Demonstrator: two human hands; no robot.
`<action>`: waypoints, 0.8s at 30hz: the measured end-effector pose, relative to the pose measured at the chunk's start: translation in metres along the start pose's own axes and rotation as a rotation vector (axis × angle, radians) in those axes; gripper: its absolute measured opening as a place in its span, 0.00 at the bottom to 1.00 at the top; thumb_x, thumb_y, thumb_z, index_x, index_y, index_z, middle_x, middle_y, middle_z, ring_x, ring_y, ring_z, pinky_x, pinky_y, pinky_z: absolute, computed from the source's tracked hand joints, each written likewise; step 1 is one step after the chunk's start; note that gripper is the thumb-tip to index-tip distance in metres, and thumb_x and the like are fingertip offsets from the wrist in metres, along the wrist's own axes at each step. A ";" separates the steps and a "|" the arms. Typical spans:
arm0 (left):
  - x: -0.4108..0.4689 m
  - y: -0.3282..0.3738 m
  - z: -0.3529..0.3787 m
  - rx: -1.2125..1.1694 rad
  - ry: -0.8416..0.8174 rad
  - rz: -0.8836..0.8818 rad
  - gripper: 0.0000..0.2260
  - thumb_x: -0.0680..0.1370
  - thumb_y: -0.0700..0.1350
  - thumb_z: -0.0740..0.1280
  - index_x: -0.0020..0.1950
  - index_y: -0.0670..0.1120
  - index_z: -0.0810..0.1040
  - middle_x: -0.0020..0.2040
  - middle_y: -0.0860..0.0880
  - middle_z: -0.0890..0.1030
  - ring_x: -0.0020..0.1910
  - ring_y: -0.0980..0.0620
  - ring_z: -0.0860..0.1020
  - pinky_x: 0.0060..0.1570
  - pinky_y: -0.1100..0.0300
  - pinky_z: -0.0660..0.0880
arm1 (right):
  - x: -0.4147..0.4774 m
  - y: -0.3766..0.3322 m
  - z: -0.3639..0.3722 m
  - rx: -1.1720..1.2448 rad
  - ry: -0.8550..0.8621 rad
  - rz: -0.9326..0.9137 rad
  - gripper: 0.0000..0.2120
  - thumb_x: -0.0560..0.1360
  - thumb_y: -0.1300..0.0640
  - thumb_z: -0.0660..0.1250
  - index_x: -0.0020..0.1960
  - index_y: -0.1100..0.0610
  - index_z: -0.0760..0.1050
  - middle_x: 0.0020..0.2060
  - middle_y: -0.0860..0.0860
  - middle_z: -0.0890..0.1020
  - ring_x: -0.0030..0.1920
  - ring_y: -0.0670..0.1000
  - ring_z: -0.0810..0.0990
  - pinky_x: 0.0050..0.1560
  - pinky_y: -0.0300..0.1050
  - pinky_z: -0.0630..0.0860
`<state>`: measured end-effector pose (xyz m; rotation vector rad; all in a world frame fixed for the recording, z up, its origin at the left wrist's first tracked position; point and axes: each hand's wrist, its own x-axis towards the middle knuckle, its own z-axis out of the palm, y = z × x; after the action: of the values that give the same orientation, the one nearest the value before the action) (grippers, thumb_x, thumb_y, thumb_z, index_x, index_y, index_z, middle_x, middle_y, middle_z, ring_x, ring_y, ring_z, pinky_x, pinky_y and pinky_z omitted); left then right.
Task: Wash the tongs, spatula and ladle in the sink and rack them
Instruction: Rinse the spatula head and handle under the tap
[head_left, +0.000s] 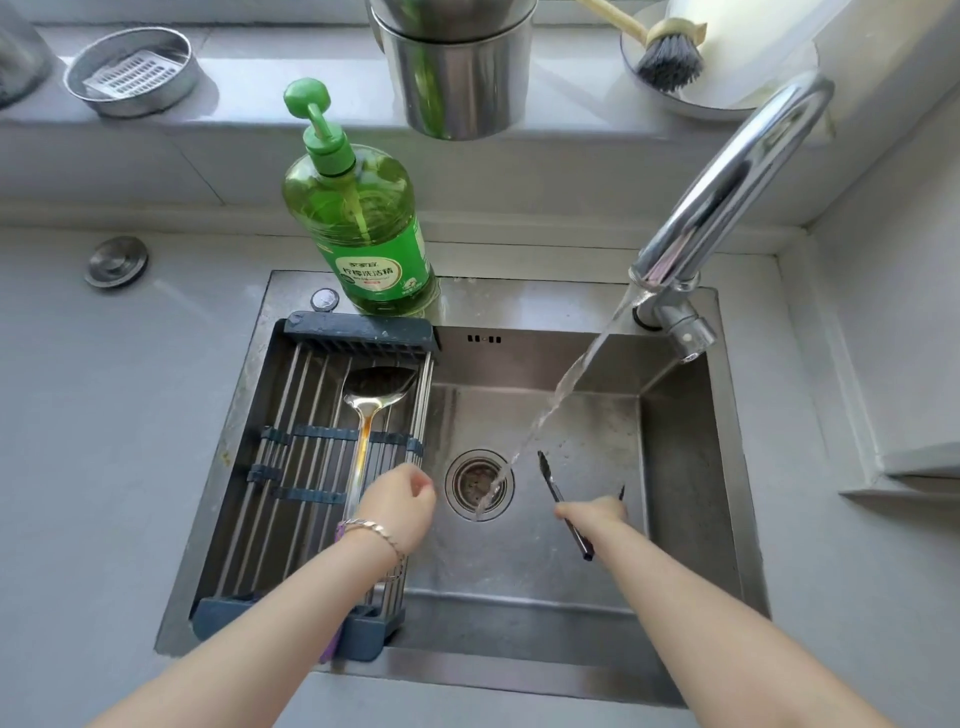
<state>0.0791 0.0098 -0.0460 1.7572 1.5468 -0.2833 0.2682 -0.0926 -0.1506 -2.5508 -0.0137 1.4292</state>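
Fingers (418, 483) of the left hand (400, 506) are loosely curled, and nothing is visible between them. Fingers (569, 512) of the right hand (595, 512) are wrapped around the black tongs (548, 478).

Below both sets of fingers lies the steel sink (685, 467). The right fingers hang over its open basin, and the left fingers are above the line where the basin meets the drying rack (291, 467). This rack of steel rods covers the sink's part to the left of the left fingers.

Far beyond the right fingers and higher, the chrome faucet (727, 182) bends over the basin. Its water stream (571, 374) comes down between the two hands.

Far beyond the left fingers a green soap bottle (363, 223) stands on the sink's back rim.

On the rack lies a metal spatula (379, 387). Its broad head is well beyond the left fingers and its handle runs back under the left hand. I cannot tell if the hand touches it.

The tongs stand apart at the tips: one tip reaches beyond the right fingers to the left, near the stream but apart from it, and the other shows just to their right. The joined end points back to the person.

Between the two sets of fingers is the round drain (478, 483), where the water lands.

A thin bracelet (374, 530) is on the left wrist.
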 end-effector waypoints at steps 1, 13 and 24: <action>0.002 -0.004 0.000 -0.009 0.031 -0.016 0.10 0.79 0.42 0.58 0.57 0.44 0.75 0.43 0.50 0.77 0.31 0.57 0.72 0.32 0.64 0.72 | 0.000 -0.002 -0.002 0.011 0.001 0.000 0.35 0.64 0.49 0.74 0.64 0.67 0.69 0.62 0.60 0.73 0.60 0.59 0.76 0.57 0.47 0.75; 0.017 -0.043 0.012 0.021 0.127 -0.420 0.19 0.77 0.43 0.63 0.65 0.37 0.65 0.61 0.37 0.73 0.59 0.40 0.74 0.58 0.49 0.73 | -0.027 0.014 -0.026 -0.105 -0.068 -0.260 0.20 0.73 0.60 0.67 0.63 0.63 0.70 0.59 0.59 0.77 0.59 0.56 0.75 0.56 0.42 0.69; -0.022 -0.059 -0.032 -0.039 0.392 -0.174 0.15 0.78 0.52 0.61 0.36 0.45 0.73 0.30 0.48 0.75 0.29 0.50 0.72 0.28 0.62 0.65 | -0.076 0.000 -0.049 -0.029 -0.075 -0.507 0.12 0.76 0.62 0.63 0.59 0.62 0.75 0.54 0.57 0.80 0.50 0.53 0.78 0.32 0.33 0.68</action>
<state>0.0097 0.0124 -0.0335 1.7205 1.9735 0.0120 0.2695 -0.1102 -0.0621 -2.2785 -0.6462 1.3168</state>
